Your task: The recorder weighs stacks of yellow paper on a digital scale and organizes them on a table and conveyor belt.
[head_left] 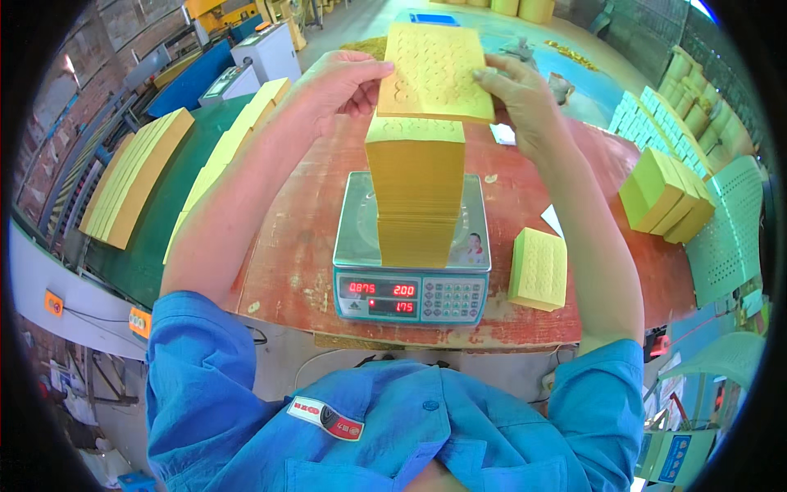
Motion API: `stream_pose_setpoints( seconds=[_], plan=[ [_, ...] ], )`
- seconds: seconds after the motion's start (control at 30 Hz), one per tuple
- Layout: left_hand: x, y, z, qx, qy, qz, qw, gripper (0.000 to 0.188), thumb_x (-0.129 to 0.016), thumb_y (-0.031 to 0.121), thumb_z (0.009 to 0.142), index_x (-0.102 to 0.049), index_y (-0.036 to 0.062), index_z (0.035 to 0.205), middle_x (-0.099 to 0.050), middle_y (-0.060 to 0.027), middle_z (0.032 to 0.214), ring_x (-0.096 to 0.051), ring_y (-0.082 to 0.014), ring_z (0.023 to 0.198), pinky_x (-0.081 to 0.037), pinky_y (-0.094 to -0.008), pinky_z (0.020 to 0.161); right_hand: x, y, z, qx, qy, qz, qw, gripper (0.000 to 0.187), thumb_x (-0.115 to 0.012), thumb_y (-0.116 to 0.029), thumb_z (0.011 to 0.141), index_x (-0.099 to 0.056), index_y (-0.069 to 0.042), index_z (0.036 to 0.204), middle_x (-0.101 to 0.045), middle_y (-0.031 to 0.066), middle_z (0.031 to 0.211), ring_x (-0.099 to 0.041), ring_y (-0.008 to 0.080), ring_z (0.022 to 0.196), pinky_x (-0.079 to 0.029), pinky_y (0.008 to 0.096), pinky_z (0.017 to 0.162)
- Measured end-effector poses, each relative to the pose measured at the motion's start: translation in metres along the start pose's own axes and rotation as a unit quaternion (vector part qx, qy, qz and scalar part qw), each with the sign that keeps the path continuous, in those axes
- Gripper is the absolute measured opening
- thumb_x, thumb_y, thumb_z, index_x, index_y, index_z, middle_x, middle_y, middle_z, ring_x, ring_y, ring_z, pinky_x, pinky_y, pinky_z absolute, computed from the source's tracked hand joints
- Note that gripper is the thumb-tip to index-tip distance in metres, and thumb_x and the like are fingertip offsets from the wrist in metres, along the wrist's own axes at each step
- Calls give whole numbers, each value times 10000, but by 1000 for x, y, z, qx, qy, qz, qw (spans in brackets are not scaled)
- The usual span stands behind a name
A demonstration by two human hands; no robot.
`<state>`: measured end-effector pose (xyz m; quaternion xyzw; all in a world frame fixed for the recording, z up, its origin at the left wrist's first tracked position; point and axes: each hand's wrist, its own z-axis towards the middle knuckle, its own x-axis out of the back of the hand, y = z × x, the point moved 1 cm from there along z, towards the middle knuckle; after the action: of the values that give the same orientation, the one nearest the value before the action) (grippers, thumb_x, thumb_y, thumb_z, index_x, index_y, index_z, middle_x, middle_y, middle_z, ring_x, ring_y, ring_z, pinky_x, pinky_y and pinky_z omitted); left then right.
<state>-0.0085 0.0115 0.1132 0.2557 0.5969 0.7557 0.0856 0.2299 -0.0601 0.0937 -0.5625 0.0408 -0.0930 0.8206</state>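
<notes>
A thin pad of yellow embossed paper (434,70) is held up between my hands, just over the top of a tall stack of the same paper (416,180). My left hand (343,86) pinches the pad's left edge between thumb and fingers. On the opposite edge, my right hand (520,98) has its thumb on top and its fingers mostly hidden beneath. The tall stack stands upright on the steel pan of a digital scale (348,238), whose red display is lit. Whether the pad touches the stack's top cannot be told.
The scale sits on a worn red table (287,271). A short yellow paper stack (539,269) lies right of it, and larger stacks (656,193) stand farther right. Rows of yellow paper (139,184) line a green belt (156,238) at left. A perforated pale green panel (730,238) borders the table.
</notes>
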Motion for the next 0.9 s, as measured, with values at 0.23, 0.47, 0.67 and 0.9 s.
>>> stream_pose_setpoints(
  seconds=[0.23, 0.47, 0.67, 0.9],
  plan=[
    [15, -42, 7, 76, -18, 12, 997, 254, -659, 330, 847, -596, 149, 681, -529, 39, 562, -449, -50, 466, -325, -216, 448, -23, 19, 1, -76, -29, -92, 992, 364, -630, -169, 862, -605, 3, 1181, -641, 28, 764, -539, 74, 569, -381, 219, 486],
    [11, -54, 1, 83, -39, 8, 996, 264, -638, 315, 861, -586, 143, 669, -523, 26, 553, -455, -61, 451, -327, -218, 437, -29, 23, -10, -59, 22, -96, 993, 413, -667, -175, 837, -582, 7, 1198, -629, 15, 754, -506, 66, 566, -356, 218, 495],
    [5, -52, -2, 95, -32, 7, 995, 263, -622, 314, 876, -572, 139, 687, -524, 21, 554, -488, -74, 443, -342, -218, 419, -30, 27, -11, -25, 32, -140, 989, 398, -665, -179, 852, -577, 11, 1190, -615, 6, 750, -520, 59, 616, -371, 214, 510],
    [4, -59, -3, 75, -5, 32, 997, 251, -597, 311, 889, -552, 132, 719, -531, 15, 565, -509, -82, 441, -367, -218, 405, -29, 40, -5, 38, 48, -293, 954, 424, -682, -201, 812, -601, 16, 1168, -680, 129, 847, -657, 179, 779, -516, 307, 710]
  ],
)
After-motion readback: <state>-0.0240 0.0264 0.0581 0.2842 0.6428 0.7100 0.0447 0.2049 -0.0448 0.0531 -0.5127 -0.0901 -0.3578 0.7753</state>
